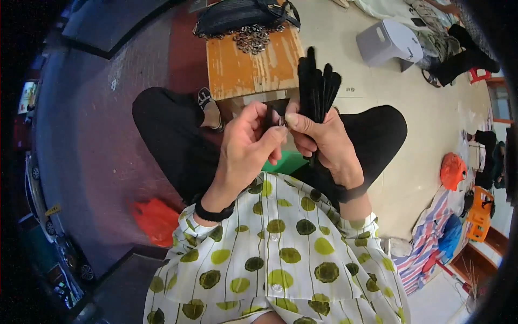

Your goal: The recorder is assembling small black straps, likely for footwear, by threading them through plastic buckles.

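The right hand (326, 137) is gripping a bundle of black strips (319, 89); the fingers are curling around the lower part, and the long ends are pointing up and away from the body. The left hand (243, 143) is closing thumb and fingers on a short dark strip (269, 116). A small metal ring (281, 122) is sitting where the two hands are meeting, next to the right thumb; the fingers are partly hiding it, so which hand is bearing it cannot be told. Both hands are working in front of the body, above the lap and just short of a wooden table (237, 67).

The table is showing a worn orange-brown top. A heap of small rings (252, 39) is lying toward its far edge, and a black bag (232, 19) is resting just behind the heap.

The person is sitting with knees apart, wearing black trousers (168, 137) and a white shirt with green dots (278, 243). A dark band (215, 211) is circling the left wrist. A green surface (286, 161) is showing between the thighs.

On the floor, a red plastic bag (156, 221) is lying to the left. A pale stool (379, 44) is standing at the upper right, near another person's black-clad leg (458, 62). Farther right, an orange-red bag (452, 170) is lying near an orange plastic stool (478, 215) and a striped sheet (423, 243).
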Tool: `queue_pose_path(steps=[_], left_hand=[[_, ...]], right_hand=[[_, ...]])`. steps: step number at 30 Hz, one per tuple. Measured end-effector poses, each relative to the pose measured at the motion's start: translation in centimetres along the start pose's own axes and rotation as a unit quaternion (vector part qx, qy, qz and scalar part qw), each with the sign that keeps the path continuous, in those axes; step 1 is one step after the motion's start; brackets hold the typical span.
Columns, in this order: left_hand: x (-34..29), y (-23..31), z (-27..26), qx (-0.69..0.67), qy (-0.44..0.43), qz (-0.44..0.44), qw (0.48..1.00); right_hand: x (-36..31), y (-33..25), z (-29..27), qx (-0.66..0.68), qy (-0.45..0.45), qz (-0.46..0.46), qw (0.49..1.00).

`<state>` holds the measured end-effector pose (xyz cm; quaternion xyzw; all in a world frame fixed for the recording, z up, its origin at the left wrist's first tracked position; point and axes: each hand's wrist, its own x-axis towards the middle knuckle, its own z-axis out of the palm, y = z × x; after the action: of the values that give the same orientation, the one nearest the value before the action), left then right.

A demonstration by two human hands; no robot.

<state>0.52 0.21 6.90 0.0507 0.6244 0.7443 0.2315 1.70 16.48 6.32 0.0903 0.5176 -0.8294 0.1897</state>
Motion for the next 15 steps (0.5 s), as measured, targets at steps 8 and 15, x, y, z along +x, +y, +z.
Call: queue_pose_path(steps=[8, 15], left_hand=[[0.0, -1.0, 1.8, -0.151, 0.029, -0.02, 0.988], [-0.7, 0.2, 1.6, -0.11, -0.023, -0.072, 0.991]], right_hand=[[-1.4, 2.4, 0.3, 0.154, 0.038, -0.063, 0.985], [-1.2, 3.1, -0.7, 0.232, 0.034, -0.057, 0.97]])
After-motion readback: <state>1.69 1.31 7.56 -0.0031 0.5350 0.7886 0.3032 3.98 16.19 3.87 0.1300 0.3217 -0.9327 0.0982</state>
